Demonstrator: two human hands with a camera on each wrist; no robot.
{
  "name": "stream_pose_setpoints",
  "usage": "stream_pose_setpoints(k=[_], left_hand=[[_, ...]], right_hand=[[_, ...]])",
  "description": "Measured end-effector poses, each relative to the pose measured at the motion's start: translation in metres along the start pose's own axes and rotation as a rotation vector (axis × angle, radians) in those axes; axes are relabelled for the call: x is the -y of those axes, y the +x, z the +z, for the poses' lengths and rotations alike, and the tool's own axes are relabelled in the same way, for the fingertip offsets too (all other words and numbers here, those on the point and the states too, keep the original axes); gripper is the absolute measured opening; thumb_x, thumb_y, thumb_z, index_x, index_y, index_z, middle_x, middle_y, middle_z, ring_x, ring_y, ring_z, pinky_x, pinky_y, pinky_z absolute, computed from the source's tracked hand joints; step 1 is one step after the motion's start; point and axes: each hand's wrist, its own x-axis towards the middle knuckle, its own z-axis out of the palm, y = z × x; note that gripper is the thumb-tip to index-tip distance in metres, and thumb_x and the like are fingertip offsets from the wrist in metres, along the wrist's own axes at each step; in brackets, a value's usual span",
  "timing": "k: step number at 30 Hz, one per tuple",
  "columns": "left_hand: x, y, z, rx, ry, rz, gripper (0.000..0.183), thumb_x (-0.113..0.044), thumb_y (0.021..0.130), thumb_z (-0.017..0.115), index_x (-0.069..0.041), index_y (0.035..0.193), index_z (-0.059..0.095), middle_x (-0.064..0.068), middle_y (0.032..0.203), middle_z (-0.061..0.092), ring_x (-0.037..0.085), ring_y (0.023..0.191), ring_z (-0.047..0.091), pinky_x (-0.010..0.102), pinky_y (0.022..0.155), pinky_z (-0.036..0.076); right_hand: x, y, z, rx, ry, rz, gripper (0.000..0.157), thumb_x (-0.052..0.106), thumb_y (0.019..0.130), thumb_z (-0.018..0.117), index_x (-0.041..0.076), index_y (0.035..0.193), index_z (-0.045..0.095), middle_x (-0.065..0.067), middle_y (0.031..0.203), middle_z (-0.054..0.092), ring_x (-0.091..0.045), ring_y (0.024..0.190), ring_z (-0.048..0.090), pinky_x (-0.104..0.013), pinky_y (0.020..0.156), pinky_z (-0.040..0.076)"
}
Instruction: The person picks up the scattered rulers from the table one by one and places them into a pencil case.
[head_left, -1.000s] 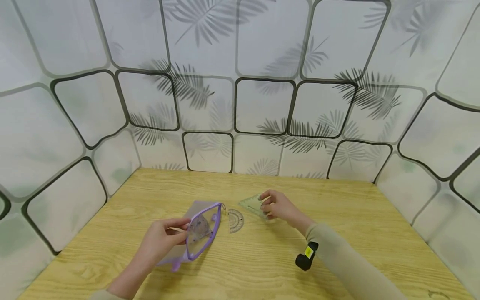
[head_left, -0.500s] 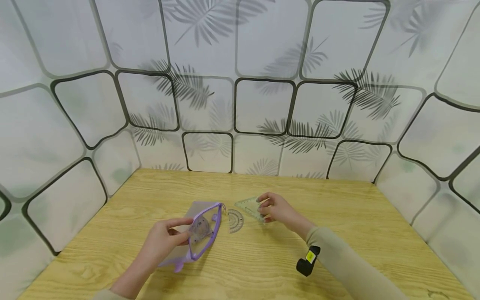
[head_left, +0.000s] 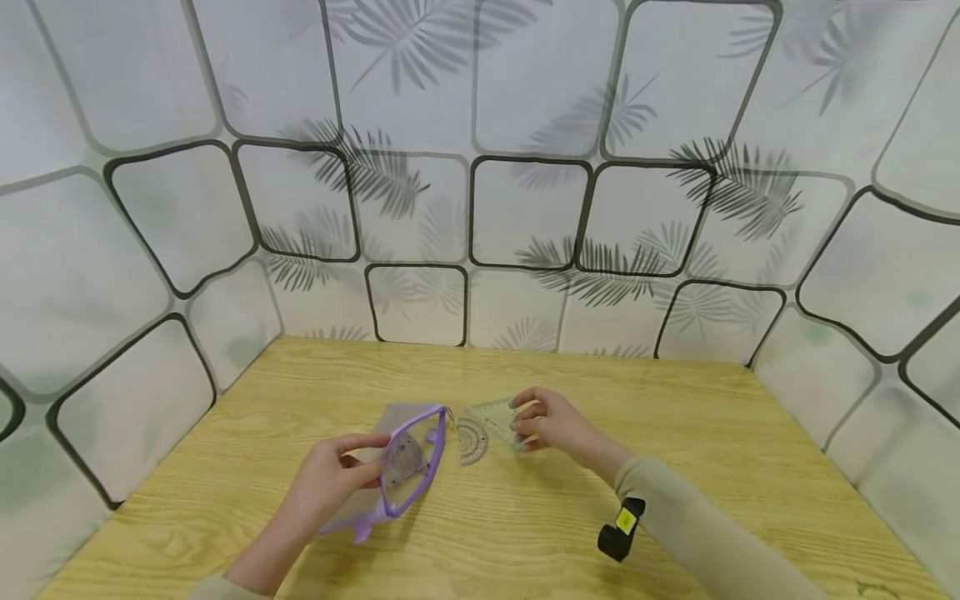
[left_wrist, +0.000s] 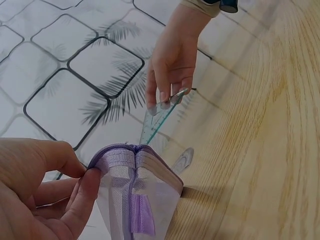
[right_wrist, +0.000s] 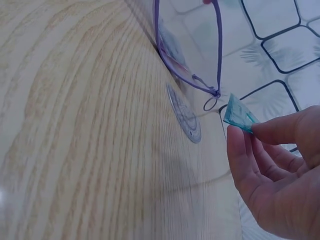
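Observation:
A translucent pouch with a purple zipper edge [head_left: 411, 505] is held by my left hand [head_left: 333, 473], thumb and fingers pinching one side of its rim. Its mouth gapes toward the right, and a clear drawing tool [head_left: 402, 457] shows inside. My right hand [head_left: 551, 425] pinches a clear greenish set square [head_left: 491, 414] above the table; in the right wrist view the set square [right_wrist: 239, 115] sits between thumb and fingertips. Flat on the table between pouch and right hand lies a clear half-round protractor [head_left: 472, 442]. In the left wrist view the set square [left_wrist: 157, 120] appears beyond the pouch's rim.
The wood-grain table [head_left: 675, 433] meets a patterned curtain [head_left: 517, 212] at the back and sides. A black wrist device with a yellow label [head_left: 622, 528] hangs at the right sleeve. A ring [right_wrist: 210, 103] dangles from the pouch's zipper end.
My right hand has moved slightly left and toward me, bringing the set square closer to the pouch. The left hand and pouch have shifted a little to the right. The protractor has stayed put.

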Motion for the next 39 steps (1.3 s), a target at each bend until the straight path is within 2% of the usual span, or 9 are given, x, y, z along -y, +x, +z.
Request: stream_pose_setpoints(k=[12,23,30,39], left_hand=[[-0.001,0.001,0.0,0.005,0.002,-0.022,0.038,-0.01,0.088,0.067,-0.009,0.125,0.068,0.006,0.079,0.072,0.02,0.076,0.075,0.04,0.087,0.061],[0.001,0.005,0.001,0.014,-0.022,-0.004,0.039,-0.01,0.088,0.067,-0.008,0.127,0.067,0.012,0.091,0.074,0.02,0.077,0.074,0.046,0.093,0.06],[0.0,0.009,0.0,0.022,-0.046,0.007,0.038,-0.009,0.089,0.066,-0.007,0.128,0.066,0.019,0.113,0.07,0.021,0.08,0.075,0.044,0.092,0.061],[-0.002,0.012,0.002,0.031,-0.072,0.006,0.039,-0.008,0.089,0.065,-0.005,0.129,0.065,0.023,0.115,0.069,0.023,0.081,0.075,0.041,0.088,0.063]], right_hand=[[0.001,-0.005,0.009,0.055,0.052,0.002,0.035,0.002,0.094,0.061,-0.004,0.127,0.049,-0.017,0.102,0.065,-0.018,0.081,0.067,-0.04,0.073,0.067],[0.003,-0.006,0.017,0.081,0.073,0.006,0.042,0.002,0.094,0.061,-0.006,0.132,0.043,-0.018,0.103,0.064,-0.017,0.08,0.066,-0.038,0.072,0.067],[0.004,0.001,0.024,0.077,0.083,0.009,0.044,0.001,0.093,0.061,-0.005,0.133,0.043,-0.022,0.106,0.064,-0.017,0.08,0.067,-0.039,0.073,0.067],[0.004,0.01,0.036,0.054,0.12,0.016,0.041,-0.004,0.091,0.061,-0.005,0.129,0.045,-0.018,0.098,0.066,-0.017,0.076,0.067,-0.039,0.071,0.067]])
